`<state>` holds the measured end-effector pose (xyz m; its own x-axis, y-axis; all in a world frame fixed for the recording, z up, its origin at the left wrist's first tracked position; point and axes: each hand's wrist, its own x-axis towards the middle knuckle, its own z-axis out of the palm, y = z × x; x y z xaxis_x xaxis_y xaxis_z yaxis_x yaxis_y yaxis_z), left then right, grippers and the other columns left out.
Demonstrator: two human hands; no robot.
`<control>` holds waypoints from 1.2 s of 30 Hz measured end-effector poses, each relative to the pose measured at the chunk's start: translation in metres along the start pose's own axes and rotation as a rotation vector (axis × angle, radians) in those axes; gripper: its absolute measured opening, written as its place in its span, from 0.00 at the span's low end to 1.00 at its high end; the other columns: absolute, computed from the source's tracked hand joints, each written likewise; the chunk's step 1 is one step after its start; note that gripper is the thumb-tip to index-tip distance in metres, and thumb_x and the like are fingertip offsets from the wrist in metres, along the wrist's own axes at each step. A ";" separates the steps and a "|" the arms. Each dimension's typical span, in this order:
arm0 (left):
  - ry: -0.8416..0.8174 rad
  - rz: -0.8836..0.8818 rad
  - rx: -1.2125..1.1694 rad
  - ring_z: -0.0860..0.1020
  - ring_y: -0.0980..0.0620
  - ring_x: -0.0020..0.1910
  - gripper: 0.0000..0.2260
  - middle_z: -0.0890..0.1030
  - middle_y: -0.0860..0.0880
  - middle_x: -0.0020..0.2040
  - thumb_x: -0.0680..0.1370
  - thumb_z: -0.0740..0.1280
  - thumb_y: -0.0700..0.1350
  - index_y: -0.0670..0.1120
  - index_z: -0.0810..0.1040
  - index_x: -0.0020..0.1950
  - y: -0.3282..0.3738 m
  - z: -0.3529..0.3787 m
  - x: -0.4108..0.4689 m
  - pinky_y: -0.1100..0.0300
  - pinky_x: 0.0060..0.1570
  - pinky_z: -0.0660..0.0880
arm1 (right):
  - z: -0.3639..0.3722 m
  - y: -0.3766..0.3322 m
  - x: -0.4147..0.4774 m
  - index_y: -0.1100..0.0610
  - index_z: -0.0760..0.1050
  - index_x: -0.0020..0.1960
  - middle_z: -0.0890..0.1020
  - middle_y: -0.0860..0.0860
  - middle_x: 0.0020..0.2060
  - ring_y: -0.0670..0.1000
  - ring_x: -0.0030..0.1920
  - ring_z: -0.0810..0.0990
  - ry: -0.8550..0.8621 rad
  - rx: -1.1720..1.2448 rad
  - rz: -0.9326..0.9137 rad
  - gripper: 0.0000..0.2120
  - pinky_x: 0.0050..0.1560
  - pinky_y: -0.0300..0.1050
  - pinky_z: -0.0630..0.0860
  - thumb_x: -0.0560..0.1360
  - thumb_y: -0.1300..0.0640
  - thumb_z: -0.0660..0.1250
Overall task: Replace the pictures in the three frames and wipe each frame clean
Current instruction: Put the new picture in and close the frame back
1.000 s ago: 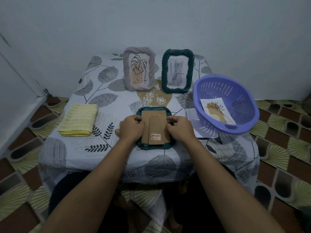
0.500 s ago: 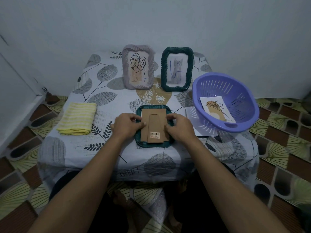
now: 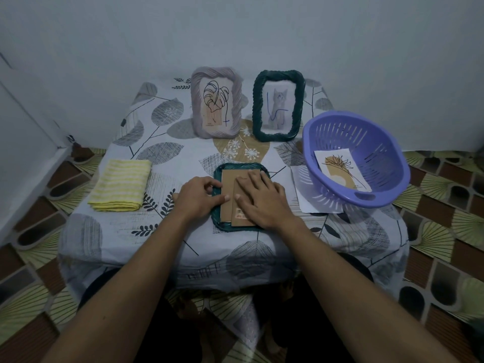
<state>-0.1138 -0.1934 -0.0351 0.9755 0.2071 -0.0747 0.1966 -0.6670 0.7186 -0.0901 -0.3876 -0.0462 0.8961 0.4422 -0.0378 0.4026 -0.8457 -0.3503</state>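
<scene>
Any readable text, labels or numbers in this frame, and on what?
No text is legible.
The sticker on the backing: barcode and print, blurred.
The leaf picture: print at its foot, too small.

A table (image 3: 146,231) draped in a leaf-print cloth is carrying a folded yellow striped cloth (image 3: 121,185) at its left and a purple basket (image 3: 377,179) at its right, the basket sitting partly on a white sheet (image 3: 301,189). A grey frame (image 3: 216,105) and a dark green frame (image 3: 278,106) are standing side by side at the back, while a face-down green frame (image 3: 230,179) is lying near the front edge.
</scene>
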 end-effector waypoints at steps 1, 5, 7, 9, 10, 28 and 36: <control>-0.006 0.000 0.009 0.77 0.52 0.47 0.14 0.77 0.56 0.43 0.68 0.78 0.58 0.58 0.79 0.49 0.000 0.000 0.001 0.45 0.61 0.72 | 0.001 0.001 0.001 0.42 0.53 0.80 0.48 0.48 0.82 0.52 0.81 0.44 -0.002 -0.015 -0.004 0.27 0.76 0.59 0.46 0.83 0.37 0.48; -0.081 -0.014 0.070 0.78 0.50 0.53 0.15 0.79 0.53 0.48 0.67 0.79 0.57 0.56 0.79 0.49 0.004 -0.006 0.010 0.48 0.60 0.74 | 0.004 0.001 0.001 0.43 0.54 0.80 0.50 0.49 0.82 0.53 0.81 0.46 0.025 -0.042 -0.012 0.27 0.76 0.60 0.48 0.82 0.37 0.49; -0.103 -0.012 0.066 0.78 0.49 0.54 0.15 0.80 0.50 0.51 0.69 0.78 0.55 0.53 0.80 0.52 0.005 -0.008 0.016 0.50 0.58 0.75 | 0.005 0.000 0.001 0.43 0.54 0.80 0.50 0.49 0.81 0.53 0.81 0.46 0.023 -0.047 -0.007 0.28 0.76 0.60 0.48 0.82 0.37 0.48; -0.060 0.006 0.057 0.77 0.47 0.54 0.16 0.78 0.49 0.52 0.73 0.75 0.52 0.51 0.80 0.59 0.007 -0.006 0.021 0.51 0.58 0.75 | 0.005 0.000 0.001 0.44 0.55 0.80 0.51 0.49 0.81 0.53 0.81 0.46 0.025 -0.049 -0.005 0.27 0.76 0.60 0.48 0.82 0.38 0.48; -0.024 0.019 0.054 0.78 0.46 0.54 0.16 0.77 0.49 0.52 0.75 0.73 0.51 0.52 0.80 0.62 0.008 -0.004 0.025 0.50 0.58 0.75 | 0.005 0.001 0.002 0.44 0.55 0.80 0.51 0.49 0.81 0.53 0.81 0.47 0.028 -0.048 -0.007 0.27 0.76 0.60 0.48 0.82 0.38 0.49; 0.164 -0.040 -0.024 0.81 0.49 0.47 0.02 0.80 0.53 0.37 0.76 0.73 0.44 0.51 0.83 0.45 0.017 0.011 0.065 0.58 0.52 0.76 | 0.008 0.002 0.004 0.43 0.56 0.79 0.53 0.49 0.81 0.54 0.80 0.49 0.048 -0.044 -0.004 0.27 0.75 0.60 0.49 0.82 0.38 0.51; 0.004 0.060 0.046 0.78 0.47 0.47 0.04 0.79 0.51 0.39 0.79 0.69 0.44 0.52 0.80 0.46 0.010 0.004 0.074 0.53 0.53 0.75 | 0.009 0.001 0.005 0.44 0.57 0.79 0.55 0.50 0.80 0.54 0.80 0.49 0.060 -0.048 -0.002 0.27 0.75 0.60 0.51 0.81 0.39 0.52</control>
<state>-0.0397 -0.1877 -0.0367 0.9853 0.1685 -0.0294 0.1421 -0.7108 0.6889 -0.0870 -0.3835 -0.0548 0.9041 0.4269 0.0192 0.4119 -0.8587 -0.3049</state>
